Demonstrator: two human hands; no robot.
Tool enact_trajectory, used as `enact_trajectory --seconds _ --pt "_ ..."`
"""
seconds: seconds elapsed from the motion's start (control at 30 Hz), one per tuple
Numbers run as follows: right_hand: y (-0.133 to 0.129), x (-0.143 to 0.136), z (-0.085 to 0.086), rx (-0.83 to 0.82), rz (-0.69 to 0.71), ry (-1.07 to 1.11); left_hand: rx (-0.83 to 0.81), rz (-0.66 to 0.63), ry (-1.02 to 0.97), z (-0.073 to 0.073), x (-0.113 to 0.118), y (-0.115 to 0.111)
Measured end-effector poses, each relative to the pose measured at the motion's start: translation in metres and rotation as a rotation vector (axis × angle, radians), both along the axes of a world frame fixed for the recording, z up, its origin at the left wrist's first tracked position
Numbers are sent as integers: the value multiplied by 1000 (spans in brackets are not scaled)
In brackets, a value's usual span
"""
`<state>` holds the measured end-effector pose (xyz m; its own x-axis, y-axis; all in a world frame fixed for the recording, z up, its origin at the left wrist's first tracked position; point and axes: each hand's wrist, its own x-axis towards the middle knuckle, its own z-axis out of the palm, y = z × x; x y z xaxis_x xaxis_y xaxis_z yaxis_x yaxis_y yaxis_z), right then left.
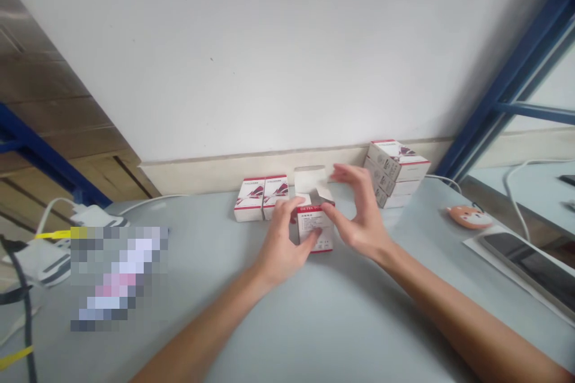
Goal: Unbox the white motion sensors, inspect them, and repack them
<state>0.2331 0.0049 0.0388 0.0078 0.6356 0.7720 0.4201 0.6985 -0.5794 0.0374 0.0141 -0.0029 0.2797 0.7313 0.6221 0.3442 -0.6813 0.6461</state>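
A small white and red carton (309, 224) marked "DETECTOR" stands upright on the table with its top flaps raised. My left hand (285, 245) grips it from the left, thumb across the front face and fingers along its left side. My right hand (362, 215) is at its right with the fingers spread; the thumb is by the upper right corner and the fingertips are beside the raised lid flap (309, 178). What lies inside the carton cannot be seen. Just to the left, two closed cartons (250, 198) of similar print lie side by side.
A stack of similar cartons (395, 173) stands by the wall at right. Farther right are an orange animal-faced object (469, 217) and a phone (530, 266) on something white. Power strips with cables (49, 260) and a pixelated object (123, 278) lie at left.
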Motion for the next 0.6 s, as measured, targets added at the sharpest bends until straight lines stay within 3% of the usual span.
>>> enact_trajectory --seconds 0.07,0.17,0.23,0.43,0.6 --pt "2 -1 1 -81 4 105 17 -10 1 -3 -2 3" --pt "6 0 4 -363 300 237 28 -39 -7 -5 -5 6" --pt "7 2 6 -467 411 274 8 -43 -19 -5 -5 7" --pt "4 3 7 -333 315 139 -59 -30 -83 -2 1 4" --pt "3 1 5 -295 264 173 46 -50 -125 -11 2 6"
